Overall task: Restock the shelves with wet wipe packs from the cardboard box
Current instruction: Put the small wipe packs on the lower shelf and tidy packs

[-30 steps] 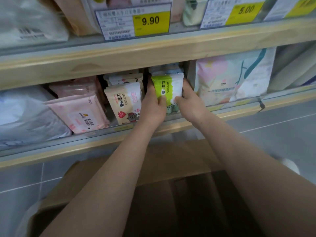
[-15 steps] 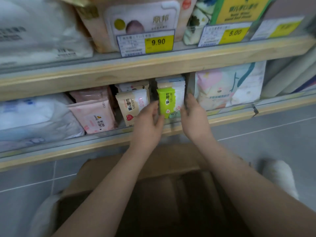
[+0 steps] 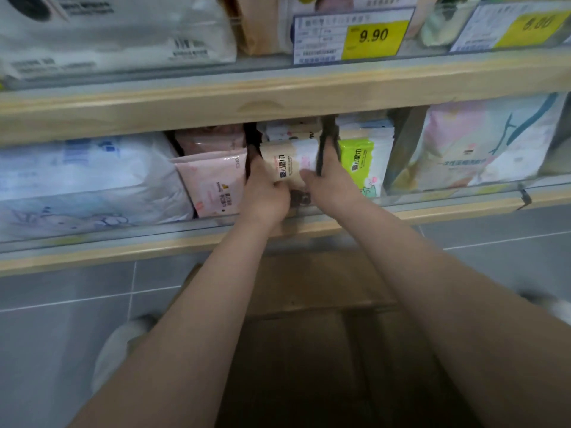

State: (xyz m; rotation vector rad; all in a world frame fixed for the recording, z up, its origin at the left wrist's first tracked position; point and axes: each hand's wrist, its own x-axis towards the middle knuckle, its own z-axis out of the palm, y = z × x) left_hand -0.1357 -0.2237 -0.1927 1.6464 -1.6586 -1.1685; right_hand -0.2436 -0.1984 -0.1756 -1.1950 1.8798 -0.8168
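A beige wet wipe pack [image 3: 289, 166] stands upright in the middle row of the lower shelf [image 3: 123, 251]. My left hand [image 3: 265, 199] grips its left side, fingers reaching behind it. My right hand [image 3: 330, 180] grips its right side, thumb across the front. A green wet wipe pack [image 3: 361, 168] stands just to the right, untouched. Pink packs [image 3: 216, 183] lean to the left. The open cardboard box [image 3: 309, 291] sits on the floor below my arms, its inside dark.
A large white pack [image 3: 86, 186] fills the shelf's left end and a pastel pack [image 3: 482, 143] its right. The upper shelf [image 3: 278, 94] carries price tags [image 3: 352, 37] and more goods. Grey floor tiles lie under the shelf.
Both hands left the green pack and shifted left onto the beige pack, now gripping its two sides. The view moved closer to the shelf.
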